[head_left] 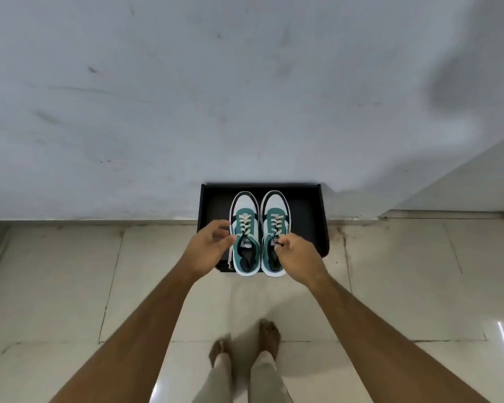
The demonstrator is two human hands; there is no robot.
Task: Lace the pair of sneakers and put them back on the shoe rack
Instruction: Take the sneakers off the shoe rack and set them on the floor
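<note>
My right hand (296, 255) pinches the right sneaker (274, 234) at its tongue, my left hand (208, 247) half-curled beside the left sneaker (244, 231) (light, soft-sided; the collars look the best hold).

The right hand (298, 257) hides the right sneaker's (275, 228) heel side, its grip there unclear.

Two sneakers (244, 232) (275, 232); one rack (309, 216); two hands (208, 248) (298, 257).
</note>
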